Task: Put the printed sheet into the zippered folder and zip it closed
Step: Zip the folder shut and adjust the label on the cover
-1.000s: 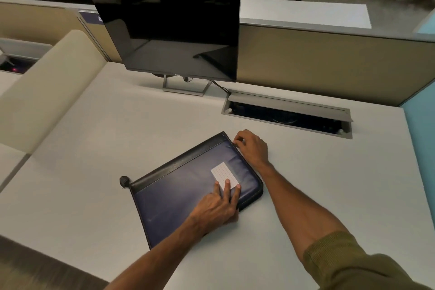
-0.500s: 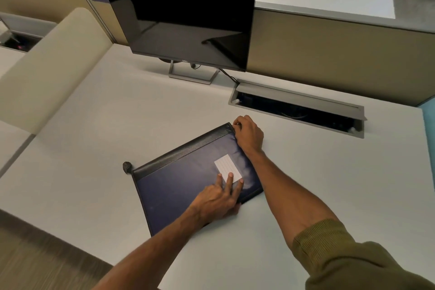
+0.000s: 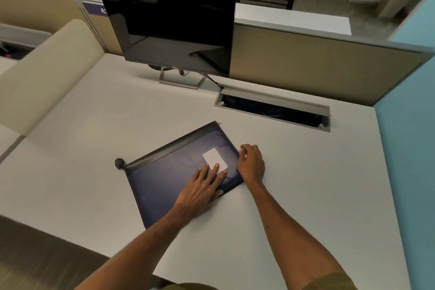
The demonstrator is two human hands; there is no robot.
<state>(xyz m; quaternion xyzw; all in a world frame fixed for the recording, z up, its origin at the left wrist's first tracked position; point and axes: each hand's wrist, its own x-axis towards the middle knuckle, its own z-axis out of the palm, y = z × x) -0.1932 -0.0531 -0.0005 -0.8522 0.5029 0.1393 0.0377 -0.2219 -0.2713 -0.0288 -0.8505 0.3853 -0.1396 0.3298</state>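
Observation:
The zippered folder (image 3: 164,179) is dark blue and lies flat and slanted on the white desk (image 3: 306,183). A black zipper strip (image 3: 169,148) runs along its far edge, with a small metal pull (image 3: 220,122) at the far right corner. It carries a white lined label (image 3: 213,158). My left hand (image 3: 200,189) presses flat on the folder, fingertips on the label's near edge. My right hand (image 3: 251,163) rests against the folder's right edge, fingers loosely curled and holding nothing. No printed sheet is in sight.
A black monitor (image 3: 169,28) on a metal stand stands at the back of the desk. An open cable tray (image 3: 273,108) is sunk into the desk behind the folder. Beige dividers (image 3: 306,61) fence the back and left, a blue wall the right. A small black tab (image 3: 119,163) sits at the strip's left end.
My right hand has left the folder's far right corner and slid down along its right edge. The zipper pull now shows at that corner. The left hand stays pressed on the folder.

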